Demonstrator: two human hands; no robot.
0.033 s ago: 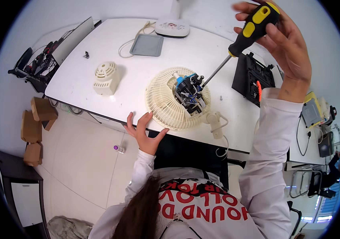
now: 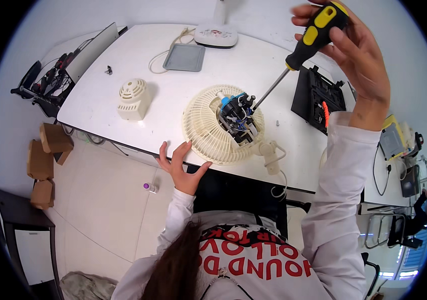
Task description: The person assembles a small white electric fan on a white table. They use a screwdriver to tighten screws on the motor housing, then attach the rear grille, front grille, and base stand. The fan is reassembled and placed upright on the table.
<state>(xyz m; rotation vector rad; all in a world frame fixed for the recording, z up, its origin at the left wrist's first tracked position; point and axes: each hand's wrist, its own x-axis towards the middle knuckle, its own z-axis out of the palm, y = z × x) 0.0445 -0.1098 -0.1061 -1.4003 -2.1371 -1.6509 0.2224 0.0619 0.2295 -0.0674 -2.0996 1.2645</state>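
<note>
My right hand (image 2: 366,62), raised at the upper right, is closed around the black-and-yellow handle of a screwdriver (image 2: 272,89). The shaft slants down and left, its tip among the dark parts of a fan motor (image 2: 237,112) with blue and white wires. That motor sits on a cream round fan grille (image 2: 201,127) lying on the table. A cream neck piece (image 2: 269,152) with a cord joins at the near right. My left hand (image 2: 183,172) is open, fingers spread, at the grille's near-left rim; an index fingertip seems to touch it.
On the white table (image 2: 168,130) stand a cream motor cover (image 2: 134,100), a grey tray (image 2: 184,57) and a white stand base (image 2: 216,36). An open black tool case (image 2: 318,97) lies right, near a small screw (image 2: 277,123). Cardboard boxes (image 2: 41,157) and a purple-capped bottle (image 2: 150,187) are on the floor.
</note>
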